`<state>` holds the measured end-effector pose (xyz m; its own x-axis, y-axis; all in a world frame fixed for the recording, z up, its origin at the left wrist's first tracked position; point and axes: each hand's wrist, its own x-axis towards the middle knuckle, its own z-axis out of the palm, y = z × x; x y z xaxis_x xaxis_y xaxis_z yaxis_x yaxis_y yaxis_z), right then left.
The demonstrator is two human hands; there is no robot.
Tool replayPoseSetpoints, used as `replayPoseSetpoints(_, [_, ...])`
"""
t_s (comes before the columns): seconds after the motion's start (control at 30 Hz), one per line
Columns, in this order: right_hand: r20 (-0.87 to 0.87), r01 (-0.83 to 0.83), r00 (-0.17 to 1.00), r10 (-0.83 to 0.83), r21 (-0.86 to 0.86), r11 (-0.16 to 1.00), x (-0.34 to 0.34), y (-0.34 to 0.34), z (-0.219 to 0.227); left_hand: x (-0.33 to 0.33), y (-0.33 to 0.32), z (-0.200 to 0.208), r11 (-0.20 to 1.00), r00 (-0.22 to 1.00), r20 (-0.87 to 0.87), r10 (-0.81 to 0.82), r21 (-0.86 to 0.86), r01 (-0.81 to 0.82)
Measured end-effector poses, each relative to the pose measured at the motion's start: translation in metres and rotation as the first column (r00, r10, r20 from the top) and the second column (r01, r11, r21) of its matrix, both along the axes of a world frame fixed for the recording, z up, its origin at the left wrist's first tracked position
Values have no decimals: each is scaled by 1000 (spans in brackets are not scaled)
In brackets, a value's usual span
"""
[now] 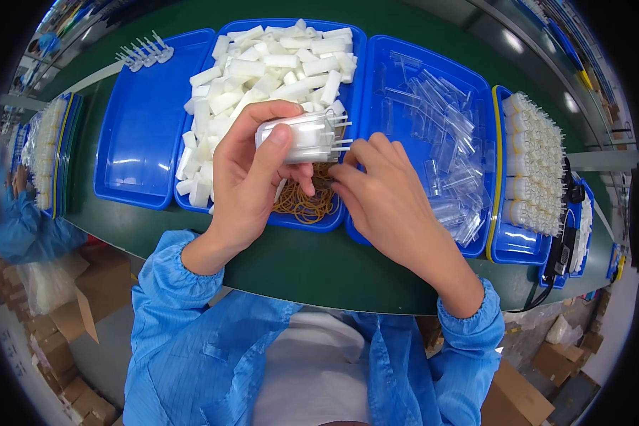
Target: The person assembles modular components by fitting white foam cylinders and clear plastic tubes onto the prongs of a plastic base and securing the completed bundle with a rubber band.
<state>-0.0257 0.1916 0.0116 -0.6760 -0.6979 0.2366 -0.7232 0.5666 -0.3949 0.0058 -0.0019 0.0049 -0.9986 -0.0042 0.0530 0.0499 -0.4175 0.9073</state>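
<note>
Two bare hands work above the near side of one green table [305,277]. The left hand [245,174] has its fingers and thumb closed around one bundle [298,138] of clear tubes with white filling, held up over the middle tray [360,64]; about four thin white rods [343,142] stick out of its right end, and the number of tubes cannot be told under the grip. The right hand [387,188] is just beside that end, fingers bent and the thumb and index tips close together; whether they pinch anything cannot be told. Three blue trays lie side by side: the left tray [138,149] carries about six small clear pieces with stems [145,53] at its far end, the middle one holds dozens of white foam pieces [284,60] and, at its near end, one heap of brown rubber bands [305,204], and the right tray [375,78] holds dozens of clear tubes [444,117], overlapping too much to count. Farther right, a fourth blue tray [522,248] bears several rows of white-filled bundles [532,163].
</note>
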Motion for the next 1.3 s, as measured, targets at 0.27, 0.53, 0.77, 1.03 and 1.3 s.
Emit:
replayPoseSetpoints(0.27, [110, -134, 986, 128, 49, 990, 2, -18, 4, -5, -6, 2, 991, 991, -62, 120, 65, -116])
replayPoseSetpoints(0.53, [253, -234, 941, 223, 14, 972, 18, -25, 6, -4, -6, 2, 996, 997, -43, 63, -55, -65])
replayPoseSetpoints(0.77, [357, -19, 921, 153, -352, 936, 16, -11, 14, -4, -4, 1, 997, 999, -25, 27, -76, -29])
replayPoseSetpoints(1.03, [726, 622, 462, 509, -674, 399, 11, 46, 8, 6, 7, 1, 992, 992, 45, -119, -42, 121])
replayPoseSetpoints(1.3, [583, 627, 517, 627, -756, 187, 9, 71, -11, 6, 13, -4, 949, 925, 215, -314, 44, 312])
